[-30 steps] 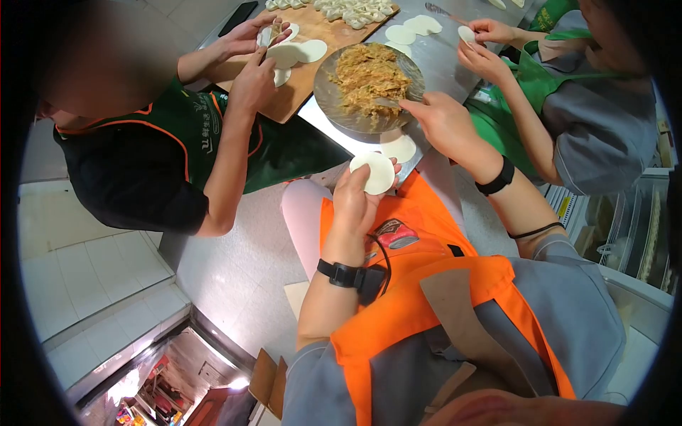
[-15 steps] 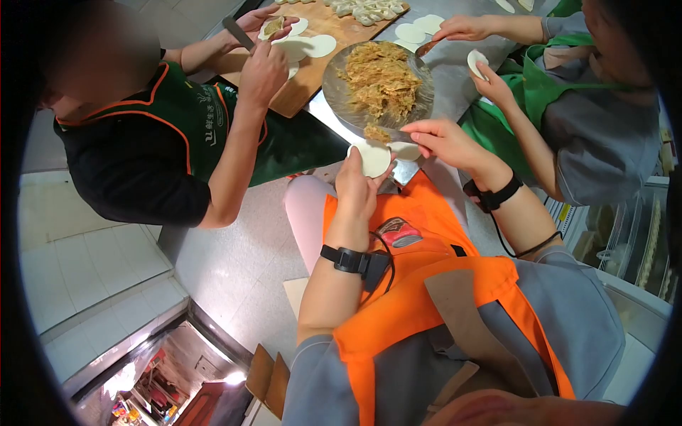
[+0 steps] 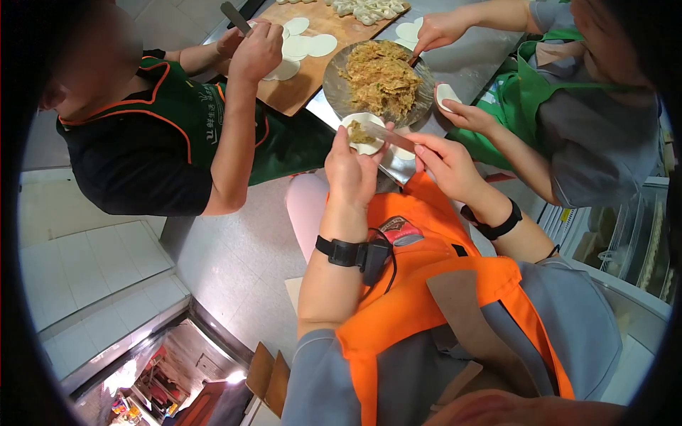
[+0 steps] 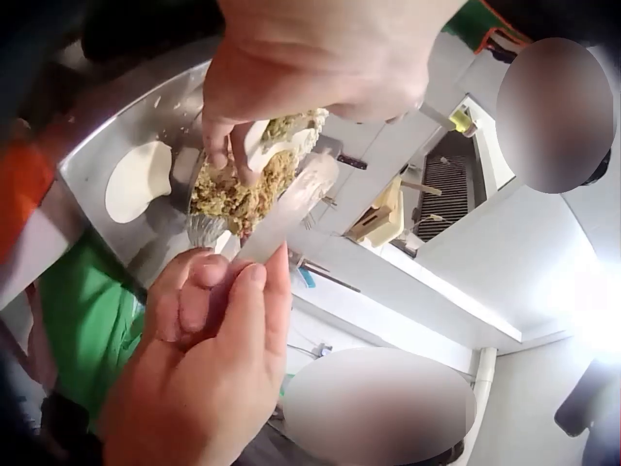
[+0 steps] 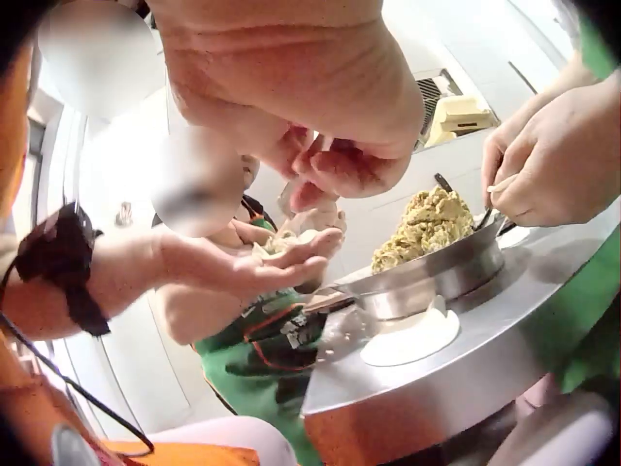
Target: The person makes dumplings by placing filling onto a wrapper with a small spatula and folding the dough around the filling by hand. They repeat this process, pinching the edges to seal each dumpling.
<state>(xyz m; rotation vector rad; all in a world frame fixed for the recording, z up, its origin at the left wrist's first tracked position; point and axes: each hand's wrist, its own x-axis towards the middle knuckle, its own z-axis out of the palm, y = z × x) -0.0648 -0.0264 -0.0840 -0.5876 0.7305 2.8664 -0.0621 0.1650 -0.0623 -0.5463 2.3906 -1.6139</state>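
Note:
My left hand [image 3: 352, 174] holds a round dumpling wrapper [image 3: 366, 147] cupped on its fingers, the thumb along one edge. A lump of filling [image 3: 359, 133] lies in the wrapper. My right hand [image 3: 451, 165] grips a flat spatula [image 4: 296, 199], whose blade reaches over the wrapper against the filling. Just beyond both hands stands a wide metal bowl [image 3: 337, 89] with a mound of chopped filling [image 3: 383, 74]. In the right wrist view the left palm faces up under the wrapper, and the right hand hides most of the spatula.
Another wrapper [image 5: 412, 340] lies on the steel table [image 5: 524, 320] beside the bowl. At the left, a wooden board [image 3: 302, 78] bears wrappers [image 3: 298, 46] and folded dumplings [image 3: 366, 8]. People in green aprons work on both sides; the right one's hand [image 3: 442, 30] reaches into the bowl.
My right hand has brought filling on the spatula from the bowl to the wrapper. The wrapper has gone from flat to cupped. The right-hand person has moved a spatula to the bowl.

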